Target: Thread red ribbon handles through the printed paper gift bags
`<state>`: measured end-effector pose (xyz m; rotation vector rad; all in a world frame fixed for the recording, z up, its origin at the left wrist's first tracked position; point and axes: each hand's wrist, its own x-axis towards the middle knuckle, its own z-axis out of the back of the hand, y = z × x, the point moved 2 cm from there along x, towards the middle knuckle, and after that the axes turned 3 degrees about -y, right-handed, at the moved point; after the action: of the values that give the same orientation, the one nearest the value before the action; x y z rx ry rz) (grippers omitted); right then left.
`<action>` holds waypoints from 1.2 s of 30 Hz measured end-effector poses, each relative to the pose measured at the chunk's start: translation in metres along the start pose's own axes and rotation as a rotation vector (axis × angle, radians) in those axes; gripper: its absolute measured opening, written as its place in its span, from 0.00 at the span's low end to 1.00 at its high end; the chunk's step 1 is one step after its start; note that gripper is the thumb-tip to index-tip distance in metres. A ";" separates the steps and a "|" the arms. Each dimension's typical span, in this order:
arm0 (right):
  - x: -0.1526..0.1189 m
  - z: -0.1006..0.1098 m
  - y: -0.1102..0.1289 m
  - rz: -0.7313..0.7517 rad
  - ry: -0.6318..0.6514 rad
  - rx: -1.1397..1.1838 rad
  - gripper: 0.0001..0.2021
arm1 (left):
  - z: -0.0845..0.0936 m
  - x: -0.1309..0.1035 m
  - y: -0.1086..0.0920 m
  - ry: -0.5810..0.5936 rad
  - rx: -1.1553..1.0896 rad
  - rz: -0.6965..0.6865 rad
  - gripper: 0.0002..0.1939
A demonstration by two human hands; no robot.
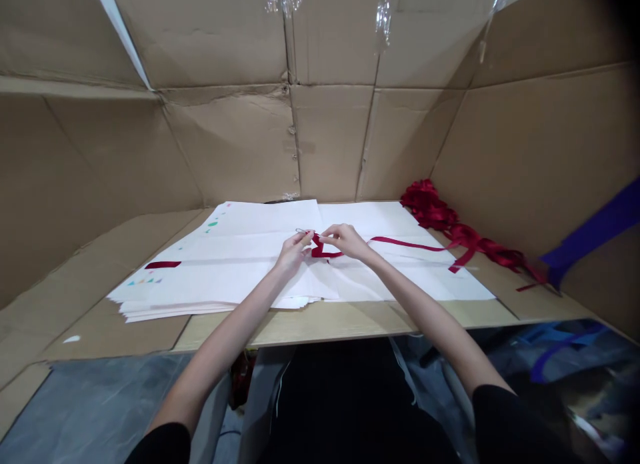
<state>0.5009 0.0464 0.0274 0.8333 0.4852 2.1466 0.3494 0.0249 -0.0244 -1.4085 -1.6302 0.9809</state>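
Note:
A dark red ribbon (328, 255) hangs in a bend between my two hands above the white sheets. My left hand (294, 254) is closed in a pinch on it, with a thin wire-like loop (301, 231) showing at the fingertips; what exactly the loop is, I cannot tell. Close beside it, my right hand (347, 241) pinches the same ribbon between thumb and forefinger. From behind the right hand the ribbon's tail runs right across the sheets. A short piece of red ribbon (163, 265) lies flat at the left on the printed paper.
Large white sheets (250, 217) lie stacked on the table, the left ones with small coloured prints. A tangled heap of red ribbon (430, 204) sits at the back right. Cardboard walls (330, 137) enclose the table on three sides. A purple strip (595, 231) hangs at the right.

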 end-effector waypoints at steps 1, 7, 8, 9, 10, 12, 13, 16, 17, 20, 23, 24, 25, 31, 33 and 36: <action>-0.001 0.006 0.002 0.000 0.008 -0.019 0.14 | -0.003 0.001 0.000 0.002 0.005 -0.004 0.17; -0.007 0.038 0.005 -0.047 -0.004 -0.076 0.18 | -0.030 0.004 -0.002 0.006 0.115 -0.154 0.18; -0.007 0.042 0.004 -0.027 0.002 -0.079 0.18 | -0.034 0.005 -0.004 0.005 0.135 -0.171 0.18; -0.008 0.047 0.004 -0.002 0.015 -0.085 0.18 | -0.038 0.005 -0.005 0.006 0.148 -0.180 0.17; -0.009 0.052 0.004 0.023 0.028 -0.095 0.18 | -0.041 0.006 -0.007 0.011 0.155 -0.182 0.17; -0.010 0.061 0.004 0.058 0.041 -0.120 0.19 | -0.047 0.007 -0.012 0.032 0.162 -0.172 0.17; -0.011 0.065 0.005 0.062 0.042 -0.132 0.19 | -0.051 0.008 -0.014 0.039 0.165 -0.166 0.17; -0.013 0.074 0.006 0.031 0.024 -0.152 0.20 | -0.061 0.010 -0.018 0.061 0.152 -0.166 0.18; -0.014 0.076 0.006 0.012 0.009 -0.151 0.20 | -0.066 0.010 -0.018 0.076 0.132 -0.174 0.18; -0.015 0.080 0.003 -0.038 -0.046 -0.130 0.21 | -0.079 0.009 -0.017 0.132 0.049 -0.217 0.20; -0.015 0.082 -0.001 -0.040 -0.066 -0.098 0.23 | -0.086 0.007 -0.014 0.153 -0.004 -0.255 0.19; -0.016 0.083 -0.002 -0.030 -0.059 -0.082 0.23 | -0.087 0.007 -0.013 0.154 -0.006 -0.261 0.19; -0.016 0.083 -0.003 -0.019 -0.047 -0.064 0.23 | -0.087 0.007 -0.012 0.154 -0.001 -0.262 0.19; -0.021 0.083 -0.010 -0.079 0.059 0.132 0.20 | -0.082 0.011 -0.012 0.159 0.041 -0.198 0.18; -0.021 0.082 -0.013 -0.148 0.082 0.222 0.19 | -0.079 0.012 -0.011 0.154 0.056 -0.184 0.19; -0.021 0.080 -0.020 -0.214 0.097 0.268 0.18 | -0.069 0.017 -0.009 0.233 0.202 -0.162 0.22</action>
<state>0.5772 0.0489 0.0644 0.7840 0.8866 1.9555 0.4063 0.0462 0.0142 -1.1873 -1.4072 0.8292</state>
